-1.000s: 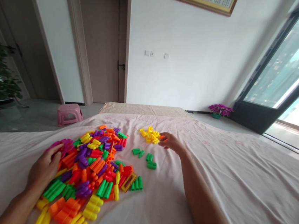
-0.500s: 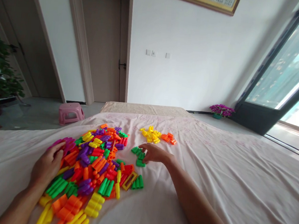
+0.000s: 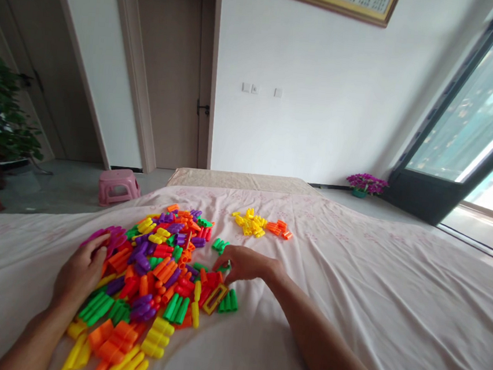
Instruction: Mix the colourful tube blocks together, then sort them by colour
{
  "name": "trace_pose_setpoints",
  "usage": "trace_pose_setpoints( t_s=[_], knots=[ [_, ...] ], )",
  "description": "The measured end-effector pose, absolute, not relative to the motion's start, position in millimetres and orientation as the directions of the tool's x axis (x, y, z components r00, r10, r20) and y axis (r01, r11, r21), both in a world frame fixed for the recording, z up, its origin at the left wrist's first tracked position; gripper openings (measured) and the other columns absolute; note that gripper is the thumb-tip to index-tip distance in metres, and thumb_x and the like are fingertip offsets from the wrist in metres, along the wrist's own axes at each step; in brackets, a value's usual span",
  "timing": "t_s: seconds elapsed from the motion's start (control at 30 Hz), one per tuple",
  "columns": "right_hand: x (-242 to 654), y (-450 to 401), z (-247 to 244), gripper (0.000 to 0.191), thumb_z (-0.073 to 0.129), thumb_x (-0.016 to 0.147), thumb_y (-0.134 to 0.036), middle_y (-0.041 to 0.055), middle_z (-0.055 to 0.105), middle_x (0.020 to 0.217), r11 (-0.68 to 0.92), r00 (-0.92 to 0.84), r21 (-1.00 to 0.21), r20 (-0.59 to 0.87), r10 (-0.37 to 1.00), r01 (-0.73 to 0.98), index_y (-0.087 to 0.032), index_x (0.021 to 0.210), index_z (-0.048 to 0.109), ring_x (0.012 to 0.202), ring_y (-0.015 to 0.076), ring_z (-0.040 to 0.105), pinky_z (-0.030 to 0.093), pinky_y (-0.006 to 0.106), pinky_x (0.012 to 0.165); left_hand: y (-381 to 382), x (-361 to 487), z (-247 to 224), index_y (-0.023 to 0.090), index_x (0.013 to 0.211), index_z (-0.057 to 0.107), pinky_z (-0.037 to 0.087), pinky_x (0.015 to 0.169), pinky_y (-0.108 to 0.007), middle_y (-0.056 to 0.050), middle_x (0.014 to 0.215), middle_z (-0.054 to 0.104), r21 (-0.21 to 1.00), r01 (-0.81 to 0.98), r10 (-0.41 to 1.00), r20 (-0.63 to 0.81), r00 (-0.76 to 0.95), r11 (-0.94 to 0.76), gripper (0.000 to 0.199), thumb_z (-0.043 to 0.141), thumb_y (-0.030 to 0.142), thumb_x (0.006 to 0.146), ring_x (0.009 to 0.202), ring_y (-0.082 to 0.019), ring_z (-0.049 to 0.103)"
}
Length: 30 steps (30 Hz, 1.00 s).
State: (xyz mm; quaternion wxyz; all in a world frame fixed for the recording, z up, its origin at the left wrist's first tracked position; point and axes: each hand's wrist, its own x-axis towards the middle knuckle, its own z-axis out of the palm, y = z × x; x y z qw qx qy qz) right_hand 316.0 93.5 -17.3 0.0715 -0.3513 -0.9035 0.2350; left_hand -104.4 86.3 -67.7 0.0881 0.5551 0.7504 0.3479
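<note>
A heap of plastic building blocks point(image 3: 164, 270) in red, orange, purple, green and yellow lies on the cloth. At its left edge, my left hand point(image 3: 82, 265) rests against a magenta piece point(image 3: 114, 239), fingers extended over it; whether they press on it is hard to see. My right hand point(image 3: 243, 265) reaches over the heap's right side, fingers pointing down and a gap showing between thumb and fingers. Just beyond those fingers lie green blocks point(image 3: 220, 245), partly hidden. Nearer me sit a yellow rectangular frame piece point(image 3: 215, 298) and a green block point(image 3: 229, 301).
Farther back on the pale floral cloth point(image 3: 350, 288) lies a small group of yellow blocks point(image 3: 250, 225), with orange blocks point(image 3: 278, 228) to its right. A pink stool point(image 3: 119, 187) stands on the floor at left. Purple flowers point(image 3: 365, 185) stand by the glass door.
My right hand has moved from the separate green blocks toward me and slightly left, to the heap's right edge. My left hand stays by the magenta piece.
</note>
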Motion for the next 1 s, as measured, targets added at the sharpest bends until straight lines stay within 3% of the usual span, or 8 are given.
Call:
trace_pose_setpoints(
  t_s=[0.1, 0.17, 0.33, 0.57, 0.83, 1.0],
  knots=[
    [310.4, 88.4, -18.4, 0.052, 0.081, 0.072, -0.031, 0.0017, 0.058, 0.098, 0.67, -0.744, -0.371, -0.092, 0.662, 0.642, -0.03, 0.122, 0.07, 0.084, 0.016, 0.055, 0.04, 0.023, 0.07, 86.4, -104.0, -68.4, 0.024, 0.138, 0.056, 0.045, 0.102, -0.044, -0.011, 0.142, 0.058, 0.62, 0.773, 0.894, 0.259, -0.367, 0.138, 0.052, 0.034, 0.046, 0.097, 0.125, -0.032, 0.057],
    [308.1, 87.1, -19.5, 0.047, 0.079, 0.074, -0.03, 0.0026, 0.056, 0.099, 0.676, -0.735, -0.335, -0.078, 0.674, 0.656, -0.029, 0.12, 0.07, 0.086, 0.0168, 0.054, 0.04, 0.024, 0.071, 86.3, -103.6, -68.0, 0.023, 0.138, 0.056, 0.045, 0.102, -0.044, -0.011, 0.142, 0.058, 0.618, 0.773, 0.893, 0.258, -0.37, 0.142, 0.052, 0.034, 0.046, 0.097, 0.125, -0.032, 0.057],
    [309.3, 91.0, -23.0, 0.031, 0.078, 0.076, -0.033, 0.0025, 0.057, 0.096, 0.681, -0.739, -0.357, -0.039, 0.673, 0.639, -0.024, 0.106, 0.075, 0.088, 0.0166, 0.053, 0.04, 0.023, 0.072, 85.3, -103.1, -65.7, 0.022, 0.139, 0.055, 0.044, 0.102, -0.043, -0.011, 0.141, 0.058, 0.629, 0.764, 0.894, 0.25, -0.371, 0.142, 0.053, 0.033, 0.046, 0.097, 0.125, -0.032, 0.056],
    [307.9, 89.1, -26.1, 0.046, 0.079, 0.074, -0.037, 0.0029, 0.056, 0.102, 0.71, -0.765, -0.358, -0.018, 0.644, 0.606, -0.029, 0.119, 0.07, 0.09, 0.0179, 0.053, 0.04, 0.024, 0.07, 84.6, -103.7, -66.3, 0.022, 0.139, 0.055, 0.043, 0.1, -0.043, -0.013, 0.141, 0.058, 0.623, 0.773, 0.896, 0.266, -0.354, 0.12, 0.052, 0.036, 0.044, 0.095, 0.124, -0.033, 0.056],
    [306.7, 90.8, -23.9, 0.032, 0.085, 0.068, -0.035, 0.0016, 0.061, 0.09, 0.634, -0.682, -0.449, 0.071, 0.728, 0.63, -0.018, 0.093, 0.073, 0.076, 0.0128, 0.052, 0.036, 0.021, 0.063, 85.6, -104.9, -68.1, 0.022, 0.138, 0.056, 0.044, 0.101, -0.041, -0.011, 0.14, 0.059, 0.617, 0.779, 0.894, 0.278, -0.351, 0.113, 0.051, 0.035, 0.043, 0.096, 0.124, -0.031, 0.057],
    [310.7, 94.7, -23.9, 0.024, 0.081, 0.073, -0.033, -0.002, 0.065, 0.076, 0.485, -0.571, -0.63, 0.08, 0.817, 0.607, -0.017, 0.087, 0.071, 0.065, 0.0102, 0.053, 0.035, 0.02, 0.057, 84.6, -103.1, -66.0, 0.022, 0.138, 0.056, 0.045, 0.101, -0.042, -0.012, 0.139, 0.06, 0.619, 0.777, 0.895, 0.273, -0.353, 0.118, 0.052, 0.035, 0.044, 0.096, 0.123, -0.032, 0.058]
  ],
)
